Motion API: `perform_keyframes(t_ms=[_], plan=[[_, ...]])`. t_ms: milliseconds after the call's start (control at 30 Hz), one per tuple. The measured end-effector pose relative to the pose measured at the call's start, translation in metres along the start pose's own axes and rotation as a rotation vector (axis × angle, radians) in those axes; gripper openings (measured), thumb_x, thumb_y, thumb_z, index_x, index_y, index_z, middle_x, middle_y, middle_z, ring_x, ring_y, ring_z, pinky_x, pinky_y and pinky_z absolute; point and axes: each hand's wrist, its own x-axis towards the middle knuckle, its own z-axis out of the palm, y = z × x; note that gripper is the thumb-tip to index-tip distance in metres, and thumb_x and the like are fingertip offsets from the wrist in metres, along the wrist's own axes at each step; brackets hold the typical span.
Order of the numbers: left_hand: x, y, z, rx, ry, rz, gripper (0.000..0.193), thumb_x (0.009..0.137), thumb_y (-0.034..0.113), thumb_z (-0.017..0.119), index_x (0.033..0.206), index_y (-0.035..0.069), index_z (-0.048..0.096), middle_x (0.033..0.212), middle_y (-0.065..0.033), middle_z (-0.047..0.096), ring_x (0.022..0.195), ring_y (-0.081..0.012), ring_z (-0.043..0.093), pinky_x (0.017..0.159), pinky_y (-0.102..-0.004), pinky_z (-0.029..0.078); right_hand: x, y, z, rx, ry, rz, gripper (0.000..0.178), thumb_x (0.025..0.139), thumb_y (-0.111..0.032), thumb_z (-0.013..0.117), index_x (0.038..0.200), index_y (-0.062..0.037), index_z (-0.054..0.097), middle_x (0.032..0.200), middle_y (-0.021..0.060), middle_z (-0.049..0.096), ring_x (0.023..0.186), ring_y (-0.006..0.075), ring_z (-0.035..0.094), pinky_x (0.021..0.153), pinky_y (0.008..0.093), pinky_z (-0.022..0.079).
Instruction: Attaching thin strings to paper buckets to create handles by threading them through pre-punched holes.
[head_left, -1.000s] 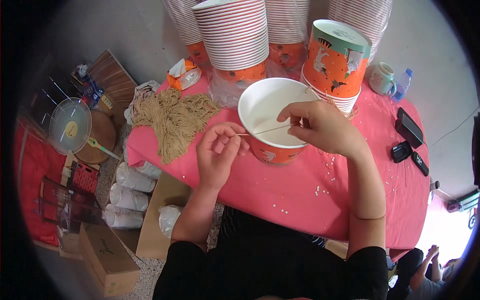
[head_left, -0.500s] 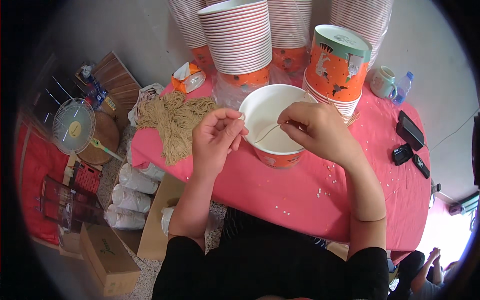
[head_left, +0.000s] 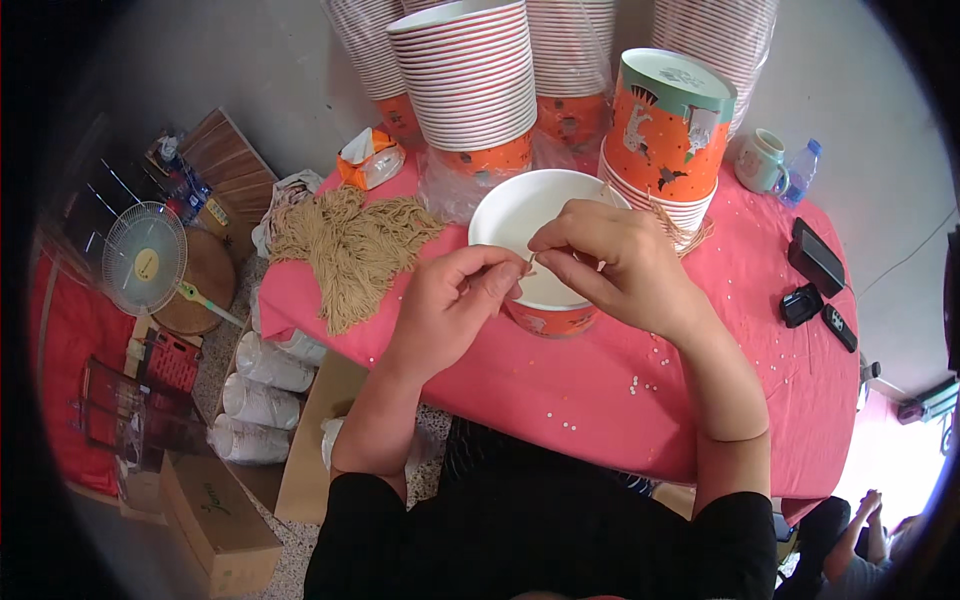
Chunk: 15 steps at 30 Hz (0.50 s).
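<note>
Over the near rim of an orange paper bucket (head_left: 555, 322) with a white inside, my two hands are close together. My right hand (head_left: 632, 268) pinches a thin tan string (head_left: 533, 260) between thumb and forefinger. The thumb and forefinger of my left hand (head_left: 450, 312) are pressed together where the string meets them, and its tip shows just beside them. Exactly how the string passes through the left fingers is too small to make out. Left of the bucket lies a loose pile of tan strings (head_left: 350, 250) on the table.
Tall stacks of paper buckets (head_left: 470, 75) stand behind, some in plastic. An upside-down bucket (head_left: 670, 135) tops a shorter stack at right, with strings (head_left: 690, 235) draped beside it. Small white discs (head_left: 640, 385) dot the pink tablecloth (head_left: 520, 385). A mug (head_left: 760, 162) and bottle (head_left: 803, 172) stand far right.
My hands have come together: the left moved right and slightly down, the right moved left. The string length that hung from my right fingers now shows only between the fingertips.
</note>
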Motion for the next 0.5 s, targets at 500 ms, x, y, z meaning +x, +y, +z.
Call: perform_keyframes(t_ms=[500], plan=[[0.013,-0.021,-0.022,-0.508,-0.008,-0.185,0.014,0.094,0.013,0.062,0.096,0.0,0.066,0.074,-0.0026,0.062,0.052,-0.0019,0.042,0.045,-0.0164,0.029,0.001,0.006,0.021,-0.16,0.088,-0.183,0.017,0.072,-0.007,0.071,0.087,-0.0071,0.062,0.086,0.0059,0.059,0.073,0.0261,0.063,0.06,0.0385,0.05]])
